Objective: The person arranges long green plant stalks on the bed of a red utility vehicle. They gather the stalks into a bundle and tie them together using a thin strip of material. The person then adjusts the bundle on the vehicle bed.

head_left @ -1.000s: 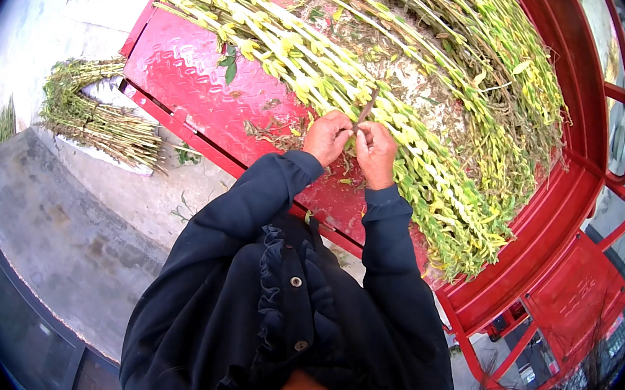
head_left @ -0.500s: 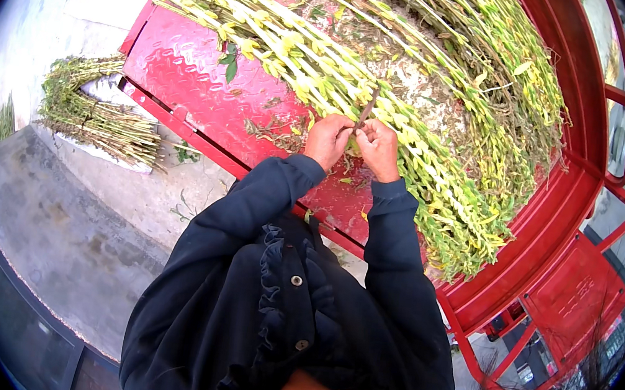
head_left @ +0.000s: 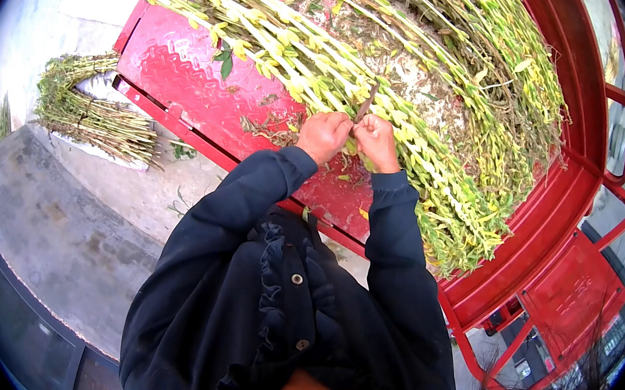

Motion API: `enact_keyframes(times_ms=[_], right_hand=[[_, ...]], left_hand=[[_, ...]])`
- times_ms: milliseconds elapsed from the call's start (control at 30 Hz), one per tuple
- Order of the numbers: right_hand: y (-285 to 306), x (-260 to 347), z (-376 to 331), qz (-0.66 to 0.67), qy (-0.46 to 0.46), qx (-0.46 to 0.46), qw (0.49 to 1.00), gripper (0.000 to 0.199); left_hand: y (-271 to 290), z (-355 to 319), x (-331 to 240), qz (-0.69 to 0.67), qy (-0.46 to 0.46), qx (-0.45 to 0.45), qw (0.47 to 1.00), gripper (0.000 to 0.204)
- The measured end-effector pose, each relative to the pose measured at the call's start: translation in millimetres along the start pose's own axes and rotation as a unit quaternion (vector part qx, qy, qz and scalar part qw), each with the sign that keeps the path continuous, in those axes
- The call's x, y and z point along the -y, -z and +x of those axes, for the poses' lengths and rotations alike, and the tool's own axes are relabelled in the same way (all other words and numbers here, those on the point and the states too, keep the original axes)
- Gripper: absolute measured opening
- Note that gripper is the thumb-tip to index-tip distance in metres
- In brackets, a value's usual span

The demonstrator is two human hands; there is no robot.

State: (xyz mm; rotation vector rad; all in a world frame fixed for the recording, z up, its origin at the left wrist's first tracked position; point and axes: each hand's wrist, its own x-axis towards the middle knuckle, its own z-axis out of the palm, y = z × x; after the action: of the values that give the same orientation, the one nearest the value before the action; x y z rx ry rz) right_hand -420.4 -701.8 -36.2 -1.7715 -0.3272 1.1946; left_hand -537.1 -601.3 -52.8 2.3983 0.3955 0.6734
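Note:
A long bundle of cut stalks with yellow-green pods (head_left: 290, 50), looking like sesame, lies across the red truck bed. Around its middle runs a dark brown strip, like a flat tie (head_left: 367, 103). My left hand (head_left: 324, 136) is closed at the near side of the bundle, its fingers pinching the strip's end. Right beside it, my right hand (head_left: 376, 141) is also closed on the strip, thumb and fingers pressed together. The knuckles of both hands almost touch. What lies between the fingertips is mostly hidden.
More podded stalks (head_left: 496, 69) are heaped on the far right of the red bed (head_left: 181, 64). Loose leaves and debris litter it. A red rail (head_left: 621, 222) bounds the right side. Tied bundles (head_left: 97, 120) lie on the ground at left, beyond the bed's edge.
Both hands stay at the strip; the left has shifted slightly left and the right has turned a little, its fingers curled tighter. The bundle lies almost as before.

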Motion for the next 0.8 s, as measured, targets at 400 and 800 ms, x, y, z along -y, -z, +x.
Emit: enact_keyframes(times_ms=[400,800], right_hand=[[-5.1,0.8,0.6,0.051,-0.044,0.004,0.998,0.009],[-11.5,-5.3,-2.2,0.113,-0.042,-0.03,0.992,0.011]], left_hand=[[2.1,3.2,11.9,-0.012,0.044,0.135,0.99,0.008],[2.8,-4.5,3.3,0.056,0.096,0.068,0.991,0.011]])
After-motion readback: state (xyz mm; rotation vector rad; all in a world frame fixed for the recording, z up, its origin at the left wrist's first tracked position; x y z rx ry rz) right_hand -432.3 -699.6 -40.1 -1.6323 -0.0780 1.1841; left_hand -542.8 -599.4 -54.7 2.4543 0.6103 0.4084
